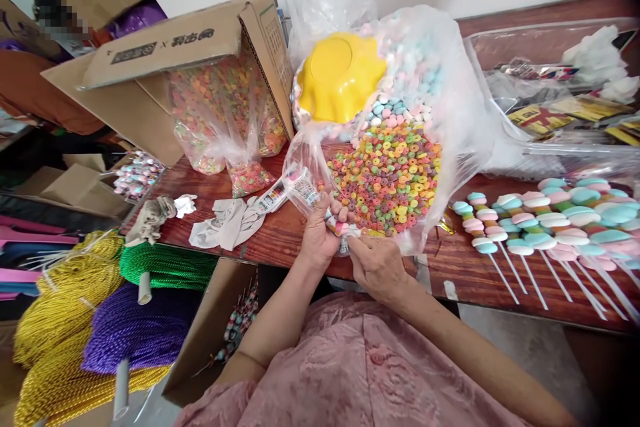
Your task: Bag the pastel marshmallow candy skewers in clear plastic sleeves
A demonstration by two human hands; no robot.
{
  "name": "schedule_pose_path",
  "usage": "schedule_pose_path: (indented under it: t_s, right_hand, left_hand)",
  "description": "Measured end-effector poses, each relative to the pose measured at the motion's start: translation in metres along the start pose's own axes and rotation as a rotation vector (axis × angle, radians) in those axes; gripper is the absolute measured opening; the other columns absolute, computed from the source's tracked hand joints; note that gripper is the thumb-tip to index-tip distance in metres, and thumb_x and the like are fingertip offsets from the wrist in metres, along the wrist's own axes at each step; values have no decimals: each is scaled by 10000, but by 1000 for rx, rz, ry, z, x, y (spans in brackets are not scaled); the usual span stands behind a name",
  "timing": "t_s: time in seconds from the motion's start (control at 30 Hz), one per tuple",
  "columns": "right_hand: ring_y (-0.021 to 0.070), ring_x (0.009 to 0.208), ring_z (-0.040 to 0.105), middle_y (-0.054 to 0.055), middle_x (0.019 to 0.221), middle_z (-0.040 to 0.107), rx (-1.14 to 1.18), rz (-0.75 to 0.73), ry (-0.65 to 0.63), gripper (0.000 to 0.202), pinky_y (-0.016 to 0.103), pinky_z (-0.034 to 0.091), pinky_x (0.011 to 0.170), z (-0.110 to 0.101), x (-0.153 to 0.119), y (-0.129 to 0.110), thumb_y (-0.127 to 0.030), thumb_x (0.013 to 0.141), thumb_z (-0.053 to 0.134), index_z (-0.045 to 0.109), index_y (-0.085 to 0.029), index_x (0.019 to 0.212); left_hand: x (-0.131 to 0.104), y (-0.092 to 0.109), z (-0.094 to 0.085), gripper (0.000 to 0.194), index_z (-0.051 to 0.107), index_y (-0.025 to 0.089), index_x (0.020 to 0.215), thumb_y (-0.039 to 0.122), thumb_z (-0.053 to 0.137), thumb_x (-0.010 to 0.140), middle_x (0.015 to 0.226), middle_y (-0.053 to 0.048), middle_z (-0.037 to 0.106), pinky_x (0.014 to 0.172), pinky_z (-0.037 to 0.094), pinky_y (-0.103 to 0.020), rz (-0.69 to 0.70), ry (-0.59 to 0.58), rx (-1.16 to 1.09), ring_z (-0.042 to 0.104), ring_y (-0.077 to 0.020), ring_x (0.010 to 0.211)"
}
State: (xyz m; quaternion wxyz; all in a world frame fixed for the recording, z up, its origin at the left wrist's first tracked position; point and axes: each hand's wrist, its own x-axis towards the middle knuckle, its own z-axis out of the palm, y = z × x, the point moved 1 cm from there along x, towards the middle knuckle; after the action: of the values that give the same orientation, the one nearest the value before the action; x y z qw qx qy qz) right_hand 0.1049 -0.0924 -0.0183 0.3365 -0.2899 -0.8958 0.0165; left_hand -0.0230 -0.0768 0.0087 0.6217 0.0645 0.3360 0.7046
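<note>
Close to the table's front edge, my left hand [320, 235] is closed around a small candy skewer [341, 225] with pink, white and orange pieces, apparently in a printed clear wrapper. My right hand [377, 265] is closed at the skewer's near end, its fingertips pressed together and partly hiding what they grip. Just beyond both hands lies an open clear bag of ring candies [390, 177] in many colours. Beside my left hand are printed clear wrappers [301, 185]. Behind the rings, pastel button candies [415, 60] fill another bag, with a yellow wavy bowl [343, 77] on them.
Finished-looking candy skewers [550, 220] lie at right, sticks toward me. A clear plastic bin [550, 147] stands behind them. At left are a cardboard box [165, 57] with bagged candy, white gloves [227, 223], and bundled cords [140, 327] below the table. Another person's sleeve [45, 90] shows far left.
</note>
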Motion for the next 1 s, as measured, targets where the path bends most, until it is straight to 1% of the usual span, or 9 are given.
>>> schedule_pose_path:
  t_s: [0.07,0.17,0.3,0.43,0.5,0.63,0.73,0.9,1.0]
  right_hand:
    - [144,547,468,30,593,572,26,-6,12,238,312,303,571,3,0,0,-85,874,446,602,-167,715]
    - [151,570,503,45,637,610,65,6,65,235,304,336,580,6,0,1,-96,895,442,670,-141,856]
    - [162,618,556,62,685,647,101,43,89,280,298,381,607,8,0,1,-118,932,423,695,-128,1000]
    - [155,635,575,56,696,649,162,90,55,236,291,411,625,3,-1,1,-175,951,468,702,-152,939]
    - [163,683,599,62,759,670,209,122,42,197,292,440,648,-3,1,2,-232,950,513,699,-170,934]
    - [174,798,650,72,884,705,382,217,117,166,297,501,703,-13,7,8,-235,944,535,693,-201,982]
    - [158,771,650,61,874,703,445,253,129,186,285,511,696,-12,11,11,-236,955,529,711,-218,989]
    - [145,739,636,59,829,689,387,222,85,225,271,511,698,1,7,7,-265,967,535,744,-217,1037]
    - [146,733,633,65,821,690,218,156,46,261,262,498,676,6,6,6,-247,978,500,750,-208,1040]
  left_hand:
    - [0,-7,-3,161,663,217,921,365,703,870,595,79,420,730,508,-263,-28,-28,43,425,-55,486]
    - [-1,-17,-7,205,663,219,940,400,710,856,585,80,435,765,521,-292,-79,-67,77,456,-63,485]
    - [-2,-21,-10,268,661,208,939,454,704,841,619,57,523,790,536,-335,-92,-78,52,565,-102,566]
    - [0,-17,-12,289,635,188,839,460,729,809,617,39,557,820,545,-366,-126,-40,11,657,-153,691]
    - [0,-16,-12,304,606,178,770,442,755,784,616,31,568,835,551,-375,-143,-32,-11,683,-174,737]
    - [-1,-15,-11,310,574,169,707,401,770,771,660,4,627,856,561,-391,-158,-25,-53,712,-207,815]
    - [-2,-16,-11,296,574,170,692,388,745,795,711,-24,670,864,569,-397,-171,-2,-58,719,-221,866]
    - [-3,-21,-15,286,599,174,697,408,717,812,734,-57,691,887,571,-411,-220,-49,-33,711,-252,961]
    - [-4,-25,-19,303,621,155,688,416,702,818,770,-86,702,904,567,-421,-268,-104,-8,705,-272,984]
